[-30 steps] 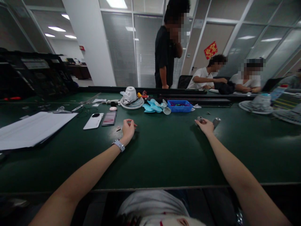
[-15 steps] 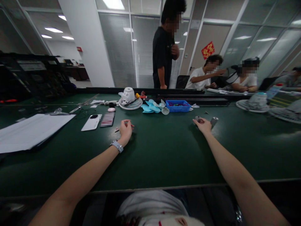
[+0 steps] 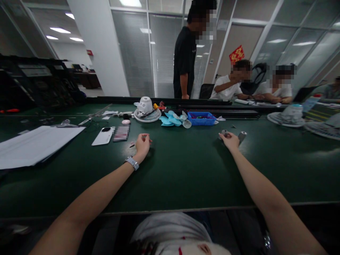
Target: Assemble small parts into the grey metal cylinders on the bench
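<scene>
My left hand (image 3: 142, 143), with a watch on its wrist, rests on the green table (image 3: 186, 170) with its fingers curled; a thin reddish stick shows at the fingertips, and what the hand holds is too small to name. My right hand (image 3: 230, 140) lies further right, fingers closed over a small grey cylinder (image 3: 224, 133). A second grey cylinder (image 3: 242, 135) lies just right of that hand.
A white phone (image 3: 103, 136), a stack of papers (image 3: 34, 145), a white fan part (image 3: 147, 109), light-blue fan blades (image 3: 171, 119) and a blue tray (image 3: 202, 119) lie further back. One person stands and others sit beyond the table.
Both hands stay almost where they were. The view has shifted slightly, and the standing person has lowered an arm.
</scene>
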`<state>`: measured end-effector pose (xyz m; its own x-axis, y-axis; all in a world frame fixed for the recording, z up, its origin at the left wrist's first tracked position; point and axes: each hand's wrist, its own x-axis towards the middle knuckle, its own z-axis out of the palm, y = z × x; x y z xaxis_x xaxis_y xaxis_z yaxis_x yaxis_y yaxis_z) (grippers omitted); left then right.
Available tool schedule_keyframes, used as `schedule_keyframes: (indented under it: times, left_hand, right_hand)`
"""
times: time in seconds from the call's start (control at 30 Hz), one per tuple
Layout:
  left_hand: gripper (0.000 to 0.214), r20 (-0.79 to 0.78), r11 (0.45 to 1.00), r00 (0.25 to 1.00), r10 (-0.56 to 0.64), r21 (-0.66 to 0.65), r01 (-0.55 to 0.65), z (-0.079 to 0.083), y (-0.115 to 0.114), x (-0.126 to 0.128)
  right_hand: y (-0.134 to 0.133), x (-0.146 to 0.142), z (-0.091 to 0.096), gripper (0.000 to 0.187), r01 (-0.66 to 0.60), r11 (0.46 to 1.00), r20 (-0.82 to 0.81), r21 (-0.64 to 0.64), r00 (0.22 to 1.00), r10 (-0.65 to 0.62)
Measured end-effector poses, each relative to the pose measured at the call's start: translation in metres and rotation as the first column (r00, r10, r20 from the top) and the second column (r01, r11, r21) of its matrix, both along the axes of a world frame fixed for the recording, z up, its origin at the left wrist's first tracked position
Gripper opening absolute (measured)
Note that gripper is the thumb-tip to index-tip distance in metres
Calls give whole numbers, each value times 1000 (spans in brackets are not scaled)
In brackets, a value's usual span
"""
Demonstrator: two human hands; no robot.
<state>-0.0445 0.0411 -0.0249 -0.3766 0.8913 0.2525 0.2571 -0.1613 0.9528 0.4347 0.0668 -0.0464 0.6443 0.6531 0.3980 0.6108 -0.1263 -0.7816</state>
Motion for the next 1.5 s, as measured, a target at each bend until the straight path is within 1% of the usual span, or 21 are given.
schedule_keyframes:
  times: [0.07, 0.13, 0.17, 0.23, 0.27, 0.33, 0.4, 0.43, 0.47, 0.53, 0.6, 0.67, 0.77, 0.9, 1.0, 1.13, 1.27, 1.3, 1.37, 1.47, 1.5]
  left_hand:
    - [15, -5, 1000, 1000, -9, 2, 9, -2, 1, 0]
    - [17, -14, 1000, 1000, -14, 2, 14, -4, 2, -1]
    - [17, -20, 1000, 1000, -21, 6, 21, -6, 4, -1]
    - [18, -33, 999, 999, -42, 18, 43, -9, 6, -2]
    - [18, -40, 998, 998, -54, 22, 55, -11, 7, -3]
    - [19, -64, 997, 995, -74, 21, 76, -11, 6, -3]
    - [19, -108, 994, 989, -99, 31, 103, -6, 1, -1]
    - [19, -144, 990, 982, -121, 50, 130, -1, -4, 1]
    - [20, -190, 982, 970, -154, 76, 171, 5, -9, 5]
    - [23, -320, 941, 916, -240, 156, 301, 19, -22, 16]
    - [26, -436, 870, 834, -337, 195, 453, 31, -34, 30]
    - [24, -513, 806, 749, -420, 168, 567, 40, -41, 43]
    - [19, -583, 770, 655, -481, 77, 634, 46, -41, 54]
    - [13, -627, 802, 662, -410, 98, 589, 46, -34, 60]
    - [12, -604, 793, 675, -424, 111, 598, 45, -32, 67]
    - [10, -512, 811, 751, -416, 164, 561, 51, -31, 74]
    - [20, -404, 856, 871, -279, 306, 416, 59, -25, 59]
    - [23, -393, 869, 883, -257, 306, 389, 57, -23, 50]
    - [28, -412, 879, 855, -315, 212, 426, 47, -19, 33]
    - [31, -393, 879, 814, -429, 28, 477, 19, -15, 10]
    - [32, -385, 857, 784, -486, -36, 514, 10, -13, 5]
  right_hand:
    - [-3, -9, 9, 50, 29, 999, 18, 14, 999, -29]
    - [-7, -30, 20, 52, -1, 998, 34, 55, 999, -1]
    - [-10, -46, 25, 53, -54, 996, 36, 76, 998, 52]
    - [-17, -87, 32, 53, -244, 964, 20, 104, 970, 243]
    - [-21, -110, 34, 53, -363, 925, 2, 109, 931, 365]
    - [-31, -157, 33, 51, -594, 798, -51, 107, 798, 601]
    - [-42, -196, 30, 48, -746, 659, -103, 93, 651, 752]
    - [-47, -210, 28, 46, -788, 610, -122, 84, 600, 791]
    - [-51, -222, 26, 44, -814, 577, -136, 74, 565, 814]
    - [-57, -235, 22, 42, -837, 544, -148, 61, 531, 834]
    - [-59, -238, 19, 40, -852, 520, -146, 60, 508, 849]
    - [-59, -237, 16, 39, -869, 491, -132, 60, 480, 867]
    - [-59, -235, 15, 39, -874, 484, -89, 50, 478, 874]
    - [-60, -234, 15, 41, -867, 497, -54, 31, 495, 867]
    - [-59, -234, 14, 37, -870, 493, -30, 20, 492, 870]
    - [-58, -234, 12, 38, -865, 502, -26, 16, 502, 865]
    - [-58, -236, 11, 44, -837, 547, -62, 2, 546, 835]
    - [-58, -236, 11, 43, -836, 549, -65, 8, 548, 834]
    - [-58, -236, 11, 42, -841, 541, -68, 23, 538, 840]
    - [-59, -236, 12, 42, -845, 535, -80, 28, 531, 843]
    - [-60, -237, 12, 42, -844, 536, -84, 25, 532, 843]
